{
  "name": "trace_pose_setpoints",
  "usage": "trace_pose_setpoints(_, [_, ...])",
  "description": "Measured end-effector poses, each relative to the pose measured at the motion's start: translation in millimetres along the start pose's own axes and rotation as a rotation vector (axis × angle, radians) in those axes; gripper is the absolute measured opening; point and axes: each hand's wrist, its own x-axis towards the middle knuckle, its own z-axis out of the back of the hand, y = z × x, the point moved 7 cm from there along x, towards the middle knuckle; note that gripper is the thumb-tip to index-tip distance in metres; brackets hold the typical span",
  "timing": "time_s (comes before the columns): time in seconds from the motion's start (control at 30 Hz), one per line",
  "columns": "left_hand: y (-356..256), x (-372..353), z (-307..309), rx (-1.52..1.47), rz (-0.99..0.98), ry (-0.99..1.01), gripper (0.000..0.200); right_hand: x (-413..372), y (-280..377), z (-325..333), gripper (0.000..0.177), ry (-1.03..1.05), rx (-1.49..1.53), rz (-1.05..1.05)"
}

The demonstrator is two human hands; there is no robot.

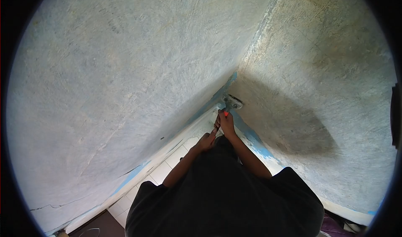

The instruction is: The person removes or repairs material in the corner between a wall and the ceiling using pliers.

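A wall scraper [233, 102] with a wide, plaster-smeared metal head and an orange-red part at the neck is held low in the corner between two walls. Its blade edge lies right by the right-hand wall [293, 82]. My right hand [226, 123] is closed round the handle just below the head. Lower down and to the left, my left hand [206, 141] is closed at the rear end of the handle. Most of the handle is hidden by my fingers. Strips of blue paint [253, 137] show along the foot of the walls near the scraper.
The left wall [113, 69] is rough, greyish and scraped, with a crack [52, 206] low at the far left. White floor tiles [169, 159] run along its foot. A dark brown object [98, 226] sits at the bottom left, and purple cloth [333, 226] at the bottom right.
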Motion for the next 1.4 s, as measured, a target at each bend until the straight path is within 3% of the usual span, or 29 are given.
trace_pose_setpoints(0.03, [-12.7, -0.3, 2.5, 0.018, -0.011, -0.003, 0.075, -0.9, 10.3, -5.4, 0.032, 0.002, 0.007, 0.017])
trace_pose_setpoints(0.1, [-27.0, -6.5, -0.1, -0.143, 0.217, 0.077, 0.074, -5.8, 34.5, -13.1, 0.031, 0.026, 0.004, 0.047])
trace_pose_setpoints(0.2, [-57.3, -8.3, -1.4, -0.214, 0.149, 0.082, 0.076, -9.6, 50.3, -18.8, 0.031, 0.063, -0.003, 0.058])
trace_pose_setpoints(0.37, [6.5, -8.7, -1.3, -0.033, 0.305, 0.071, 0.079, 1.5, -20.9, 5.2, 0.027, -0.007, 0.047, -0.014])
trace_pose_setpoints(0.5, [4.0, -21.1, -3.4, -0.048, 0.435, 0.114, 0.081, -6.4, -11.2, 4.3, 0.035, -0.010, 0.001, -0.065])
trace_pose_setpoints(0.77, [22.0, -10.7, -4.7, -0.014, 0.352, 0.066, 0.079, -4.4, -31.9, 15.4, 0.036, -0.024, 0.032, -0.063])
trace_pose_setpoints(0.9, [-14.8, -5.4, -1.4, 0.046, 0.157, -0.047, 0.077, -13.2, 17.6, 4.4, 0.035, 0.020, -0.018, 0.031])
trace_pose_setpoints(1.0, [-4.3, 3.2, -6.6, -0.042, 0.204, 0.042, 0.076, -13.6, 28.5, 2.0, 0.029, 0.049, 0.100, 0.022])
trace_pose_setpoints(1.1, [42.8, 8.1, -4.4, 0.097, 0.236, 0.045, 0.075, -8.3, -29.6, 21.3, 0.029, 0.068, 0.073, -0.131])
trace_pose_setpoints(1.2, [55.3, -8.9, -2.7, 0.094, 0.440, 0.092, 0.073, -17.9, -60.9, 31.9, 0.028, -0.039, 0.200, -0.228])
trace_pose_setpoints(1.4, [6.0, 1.4, -3.6, 0.116, 0.209, -0.032, 0.071, -17.3, 3.4, 19.3, 0.029, 0.039, 0.102, -0.129])
